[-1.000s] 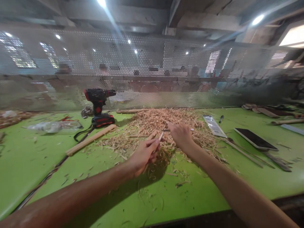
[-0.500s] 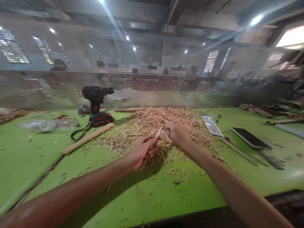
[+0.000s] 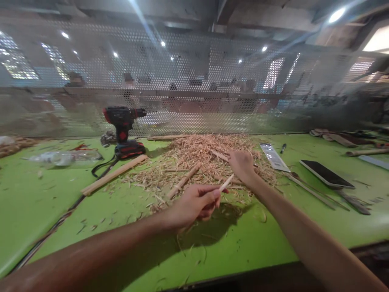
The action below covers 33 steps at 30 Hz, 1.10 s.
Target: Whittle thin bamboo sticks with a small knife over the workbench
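Note:
My left hand [image 3: 202,202] is closed round a slim, pale, whittled wooden stick [image 3: 226,182], whose pointed end sticks up and to the right past the thumb. Farther back, my right hand [image 3: 242,167] is closed, low over a heap of wood shavings [image 3: 209,148]. From its left side juts a thin, flat, light strip [image 3: 220,155], perhaps a blade; its kind is unclear, and the fingers hide the rest. The two hands are apart. Just left of them, a wooden stick [image 3: 184,181] lies across the shavings.
On the green tabletop [image 3: 237,251], a cordless drill [image 3: 123,132] stands upright at left behind a flat wooden strip [image 3: 115,174]. A clear plastic bag [image 3: 65,158] lies farther left. At right are a phone [image 3: 326,173], a packet [image 3: 274,157] and thin tools [image 3: 310,190]. A perforated screen [image 3: 188,97] rises behind.
My hands have separated: the right moved right from beside the stick's tip, while the left moved right and slightly nearer with the stick. The wooden stick on the shavings now shows more fully.

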{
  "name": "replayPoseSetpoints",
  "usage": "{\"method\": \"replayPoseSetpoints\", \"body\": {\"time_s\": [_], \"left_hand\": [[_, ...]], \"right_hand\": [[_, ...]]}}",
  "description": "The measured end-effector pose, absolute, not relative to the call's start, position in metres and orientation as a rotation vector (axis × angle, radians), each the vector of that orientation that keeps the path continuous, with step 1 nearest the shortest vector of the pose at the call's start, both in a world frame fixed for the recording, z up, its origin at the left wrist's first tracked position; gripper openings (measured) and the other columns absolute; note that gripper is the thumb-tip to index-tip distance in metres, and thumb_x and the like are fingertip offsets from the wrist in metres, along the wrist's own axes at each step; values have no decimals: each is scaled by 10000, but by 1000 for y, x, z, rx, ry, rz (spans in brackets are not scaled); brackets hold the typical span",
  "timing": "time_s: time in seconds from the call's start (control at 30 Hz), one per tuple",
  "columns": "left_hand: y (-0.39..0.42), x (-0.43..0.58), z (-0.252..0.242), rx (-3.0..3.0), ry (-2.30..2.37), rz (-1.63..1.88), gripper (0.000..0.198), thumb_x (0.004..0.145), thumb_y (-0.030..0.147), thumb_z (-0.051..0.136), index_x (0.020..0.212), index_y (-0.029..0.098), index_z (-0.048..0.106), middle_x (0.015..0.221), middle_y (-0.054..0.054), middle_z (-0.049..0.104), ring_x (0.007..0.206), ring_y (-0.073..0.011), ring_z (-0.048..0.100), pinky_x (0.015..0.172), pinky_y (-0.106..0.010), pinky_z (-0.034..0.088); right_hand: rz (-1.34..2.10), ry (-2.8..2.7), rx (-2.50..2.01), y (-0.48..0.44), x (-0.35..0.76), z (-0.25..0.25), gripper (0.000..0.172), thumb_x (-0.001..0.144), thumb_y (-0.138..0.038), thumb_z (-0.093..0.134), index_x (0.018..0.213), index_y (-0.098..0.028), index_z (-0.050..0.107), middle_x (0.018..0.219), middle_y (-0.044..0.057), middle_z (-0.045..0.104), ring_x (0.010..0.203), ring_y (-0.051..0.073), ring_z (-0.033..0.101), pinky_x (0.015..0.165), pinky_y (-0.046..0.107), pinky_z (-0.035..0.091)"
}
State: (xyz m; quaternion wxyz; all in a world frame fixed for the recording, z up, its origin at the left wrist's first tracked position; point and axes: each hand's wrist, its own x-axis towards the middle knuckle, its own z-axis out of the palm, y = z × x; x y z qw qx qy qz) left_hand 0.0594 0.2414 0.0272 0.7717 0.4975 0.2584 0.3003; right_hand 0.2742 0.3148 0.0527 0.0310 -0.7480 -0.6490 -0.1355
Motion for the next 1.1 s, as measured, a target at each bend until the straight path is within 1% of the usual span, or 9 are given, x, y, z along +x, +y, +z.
{"method": "replayPoseSetpoints", "body": {"time_s": [0.13, 0.27, 0.33, 0.43, 0.53, 0.6, 0.77, 0.97, 1.1], "left_hand": [[249, 59, 24, 1030, 608, 810, 126, 924, 255, 701, 937, 130, 705, 714, 32, 534, 457, -21, 345, 457, -207, 225], [260, 60, 17, 997, 700, 896, 72, 924, 217, 669, 906, 148, 668, 650, 52, 510, 423, -32, 357, 438, -206, 200], [260, 60, 17, 995, 687, 894, 96, 908, 209, 686, 975, 142, 696, 696, 31, 563, 436, -39, 412, 442, -206, 220], [259, 61, 19, 944, 621, 908, 229, 881, 195, 721, 1102, 137, 727, 798, -3, 625, 472, -40, 460, 465, -206, 257], [259, 60, 21, 868, 582, 951, 337, 837, 146, 749, 1174, 141, 735, 805, -1, 621, 469, -33, 437, 475, -207, 257], [261, 60, 21, 827, 576, 966, 358, 816, 120, 760, 1172, 145, 740, 805, 2, 616, 462, -30, 418, 477, -211, 264], [262, 60, 20, 752, 566, 945, 268, 813, 74, 762, 1072, 140, 733, 787, 18, 566, 478, -19, 374, 470, -187, 243], [260, 59, 21, 742, 560, 924, 208, 825, 88, 780, 1014, 131, 704, 792, 24, 523, 498, -8, 327, 458, -156, 214], [264, 59, 21, 763, 550, 923, 225, 832, 109, 792, 1040, 132, 710, 807, 20, 529, 505, -7, 335, 457, -144, 224]], "right_hand": [[-462, -1925, -2176, 315, 287, 54, 358, 1030, -229, 443, 1105, -193, 791, 969, 124, 790, 882, 227, 687, 696, 290, 372], [-444, -2107, -2007, 306, 262, 50, 348, 1013, -235, 446, 1058, -206, 791, 880, 87, 778, 788, 221, 664, 625, 293, 305], [-403, -2211, -1948, 301, 247, 47, 313, 991, -218, 474, 1039, -207, 783, 877, 82, 782, 784, 217, 668, 614, 290, 284], [-369, -2279, -1926, 296, 236, 41, 283, 975, -200, 489, 1021, -195, 769, 900, 93, 793, 802, 217, 688, 608, 288, 277], [-345, -2300, -1942, 294, 234, 38, 267, 980, -201, 495, 1048, -193, 753, 945, 97, 808, 836, 222, 712, 618, 288, 298], [-345, -2309, -1956, 294, 234, 38, 274, 1000, -203, 479, 1077, -195, 742, 976, 98, 811, 875, 228, 728, 636, 288, 324], [-393, -2296, -2073, 294, 230, 43, 364, 1054, -161, 364, 1147, -174, 716, 994, 132, 805, 928, 260, 758, 645, 303, 381], [-376, -2308, -2114, 295, 228, 47, 343, 1051, -131, 374, 1184, -161, 689, 1011, 154, 799, 970, 269, 767, 695, 289, 465], [-409, -2284, -2099, 296, 227, 45, 339, 1051, -137, 381, 1204, -167, 682, 1019, 167, 793, 981, 279, 766, 737, 305, 504]]}}
